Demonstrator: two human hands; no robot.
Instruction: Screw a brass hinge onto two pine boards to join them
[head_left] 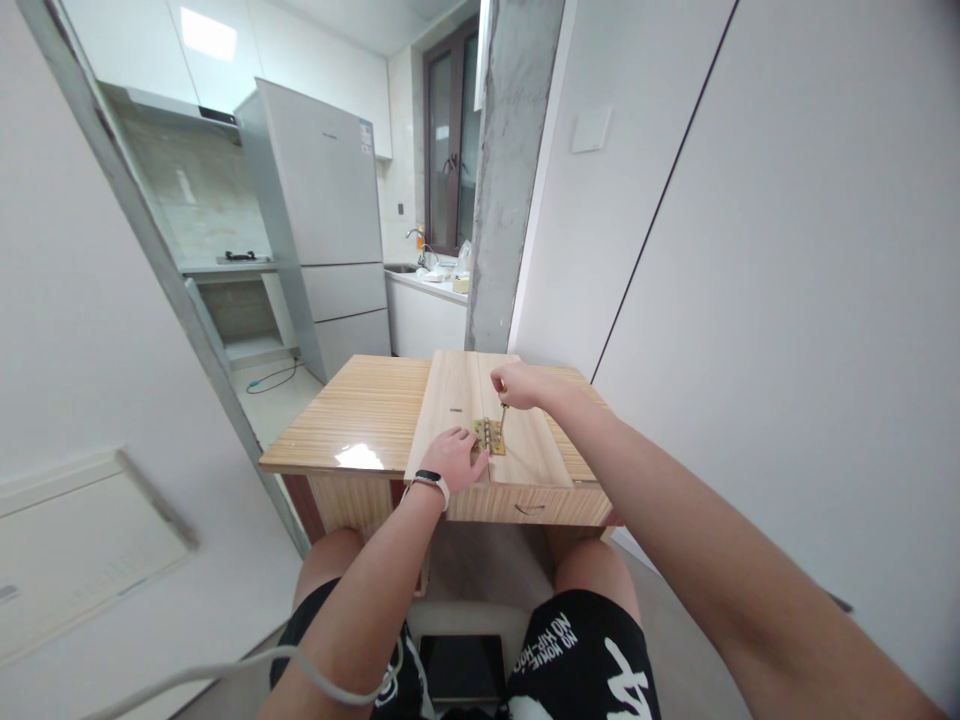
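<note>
Two pale wooden boards [448,390] lie side by side on the desk, with a brass hinge [490,437] spanning the seam between them. My right hand [519,386] is closed round the handle of a screwdriver [503,417], whose shaft points down at the hinge's right leaf. Whether its tip sits in a screw is too small to tell. My left hand [454,457] lies flat on the left board, fingers stretched, its fingertips and thumb at the hinge's left edge. Further back on the left board is a small dark mark or part [456,410], too small to name.
The boards rest on a wood-grain desk [360,400] with a drawer [495,503] under its front edge. A white wall [712,300] stands close on the right. Beyond a doorway are a grey fridge [330,180] and a sink counter [427,305]. A pale cable [247,660] crosses at lower left.
</note>
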